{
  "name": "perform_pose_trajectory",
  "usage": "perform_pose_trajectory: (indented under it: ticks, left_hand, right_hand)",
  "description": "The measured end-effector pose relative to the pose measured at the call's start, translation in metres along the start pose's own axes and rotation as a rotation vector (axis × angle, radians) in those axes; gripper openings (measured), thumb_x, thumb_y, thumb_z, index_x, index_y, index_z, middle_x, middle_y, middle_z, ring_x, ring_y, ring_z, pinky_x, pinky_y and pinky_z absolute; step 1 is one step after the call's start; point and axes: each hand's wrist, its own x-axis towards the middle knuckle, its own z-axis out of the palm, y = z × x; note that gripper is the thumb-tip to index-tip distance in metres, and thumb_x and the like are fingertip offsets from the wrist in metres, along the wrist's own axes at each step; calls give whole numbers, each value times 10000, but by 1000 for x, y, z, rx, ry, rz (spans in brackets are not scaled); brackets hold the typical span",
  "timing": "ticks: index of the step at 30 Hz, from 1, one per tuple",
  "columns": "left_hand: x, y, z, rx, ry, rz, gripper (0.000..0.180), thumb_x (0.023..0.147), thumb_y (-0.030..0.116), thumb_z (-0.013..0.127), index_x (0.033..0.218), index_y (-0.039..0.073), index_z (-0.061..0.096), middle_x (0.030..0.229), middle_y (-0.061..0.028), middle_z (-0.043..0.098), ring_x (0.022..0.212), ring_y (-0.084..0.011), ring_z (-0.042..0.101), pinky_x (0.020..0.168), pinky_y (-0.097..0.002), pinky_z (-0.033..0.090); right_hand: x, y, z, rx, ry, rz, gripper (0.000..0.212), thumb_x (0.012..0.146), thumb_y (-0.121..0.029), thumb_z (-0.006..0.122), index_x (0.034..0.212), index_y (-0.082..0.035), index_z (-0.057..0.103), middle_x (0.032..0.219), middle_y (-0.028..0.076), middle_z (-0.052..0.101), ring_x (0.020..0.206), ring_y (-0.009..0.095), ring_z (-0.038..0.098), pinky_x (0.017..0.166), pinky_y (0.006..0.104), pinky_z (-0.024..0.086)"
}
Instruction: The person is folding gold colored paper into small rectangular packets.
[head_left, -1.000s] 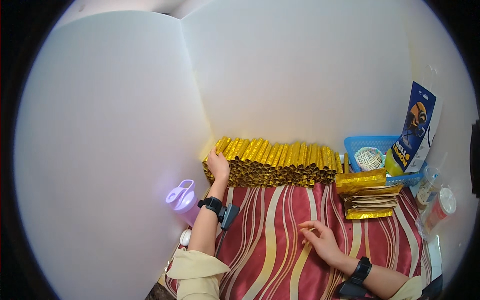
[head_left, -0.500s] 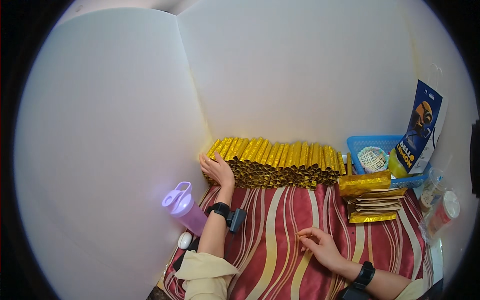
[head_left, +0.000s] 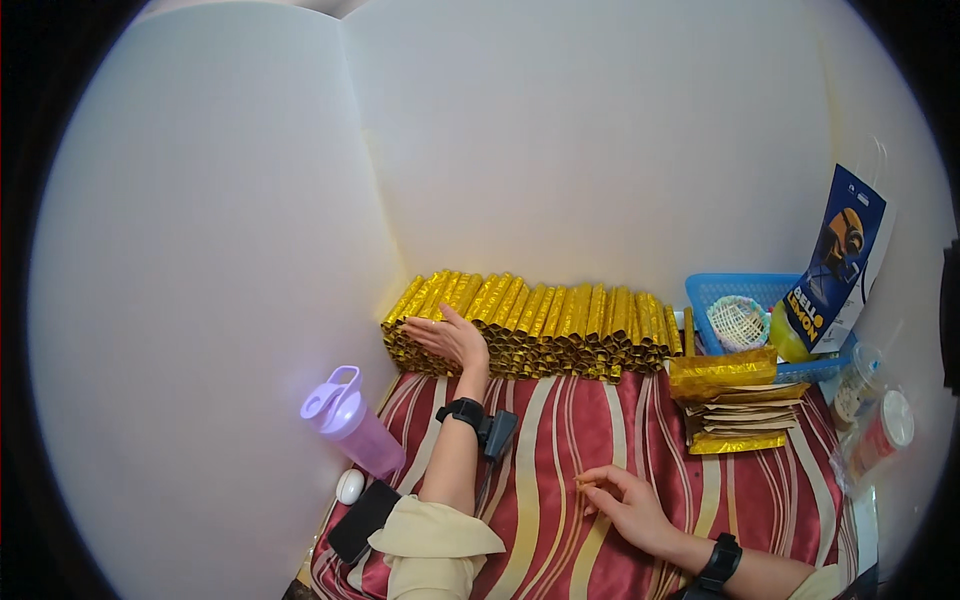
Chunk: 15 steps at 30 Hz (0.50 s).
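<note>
A long stack of rolled gold foil-paper tubes (head_left: 560,315) lies against the back wall, tube ends toward me. My left hand (head_left: 452,338) is laid against the front of the stack near its left end, fingers stretched out and holding nothing. Lower down, my right hand (head_left: 628,508) hovers over or rests on the striped red cloth (head_left: 520,450); which one I cannot tell. Its thumb and forefinger are pinched together, with a tiny yellowish bit at the tips, too small to name. Right of the stack lies a pile of flat gold paper sheets (head_left: 740,405).
On the left stand a purple shaker bottle (head_left: 350,425), a white oval object (head_left: 350,487) and a black phone (head_left: 363,522). At the right are a blue basket (head_left: 715,290), a dark blue paper bag (head_left: 835,255) and plastic cups (head_left: 880,435). White walls close in the back and left.
My left hand has shifted right, from the stack's left end to its front face. The view has turned slightly, and more of the phone shows. My right hand keeps its pinch.
</note>
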Motion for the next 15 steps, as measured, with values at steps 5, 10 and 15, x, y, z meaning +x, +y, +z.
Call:
perform_pose_trajectory:
  ticks: [5,10,15]
  left_hand:
    - [4,-2,10,-33,97,90,825,1002,500,349,1493,-82,30,1568,-283,27,1465,-401,40,1163,-530,99]
    - [12,-12,3,32,113,69,792,994,510,382,1501,-37,113,1550,-254,124,1441,-402,135,1150,-523,144]
    - [-4,9,0,-22,109,654,664,1004,399,438,1472,-13,211,1527,-223,211,1407,-384,213,1132,-536,171]
  right_hand:
    - [0,-4,2,-32,9,-15,230,962,-106,565,1162,2,597,986,65,657,788,109,655,714,245,516]
    - [4,-1,3,-179,-38,-63,219,960,-146,559,1118,-7,619,900,77,676,759,127,664,684,276,512]
    - [3,-2,3,-257,-133,-60,237,957,-195,537,1107,-36,627,952,105,683,847,217,662,744,328,502]
